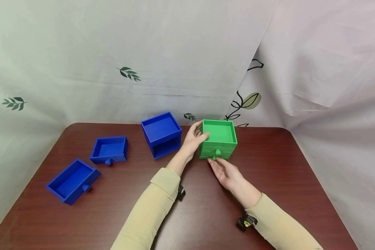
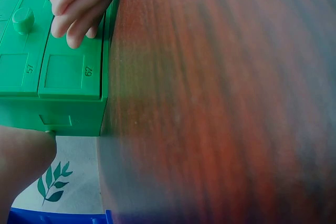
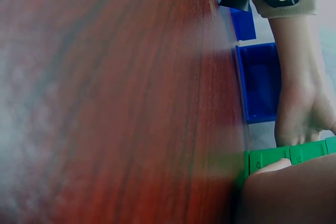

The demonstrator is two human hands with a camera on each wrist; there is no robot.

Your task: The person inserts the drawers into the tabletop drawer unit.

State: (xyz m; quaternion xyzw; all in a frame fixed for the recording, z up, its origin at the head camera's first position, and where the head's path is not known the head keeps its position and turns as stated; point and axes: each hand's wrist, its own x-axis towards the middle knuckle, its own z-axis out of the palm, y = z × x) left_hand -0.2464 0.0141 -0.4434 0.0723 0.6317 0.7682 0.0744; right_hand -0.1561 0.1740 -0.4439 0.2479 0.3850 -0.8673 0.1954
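Observation:
A small green drawer cabinet [image 1: 218, 137] with a tray-like top stands at the table's back, drawer fronts facing me. My left hand [image 1: 192, 140] grips its left side, thumb over the top rim and fingers toward the back. With its fingertips, my right hand [image 1: 226, 173] pinches the lower drawer's knob [image 1: 214, 158]. Those fingers [image 2: 79, 11] mostly hide that knob in the left wrist view. The upper drawer's knob [image 2: 23, 20] is free. Both drawers sit flush in the cabinet. In the right wrist view, my right hand covers part of the green fronts [image 3: 269, 158].
Left of the green cabinet stands a blue cabinet [image 1: 161, 129] with an open, hollow front. Two loose blue drawers, one [image 1: 109, 150] behind the other [image 1: 73, 181], lie on the left of the brown table [image 1: 203, 222]. A pale leaf-print cloth [image 1: 175, 52] hangs behind.

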